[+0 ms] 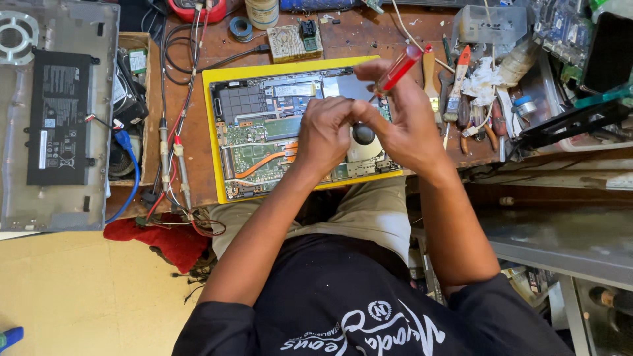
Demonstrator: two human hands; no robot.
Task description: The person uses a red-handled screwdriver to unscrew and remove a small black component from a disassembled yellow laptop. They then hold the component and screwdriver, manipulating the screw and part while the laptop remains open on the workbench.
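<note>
Khaki-clad lap nearest; above it, left hand [324, 132] pinches closed at the screwdriver tip, right hand [402, 125] wraps the red-handled screwdriver [397, 69], both over the opened laptop [264, 132] on its yellow mat [210, 132]. Beyond, cluttered tabletop [356, 33]. Likely risk: the tip slipping and gouging the circuit board.
</note>
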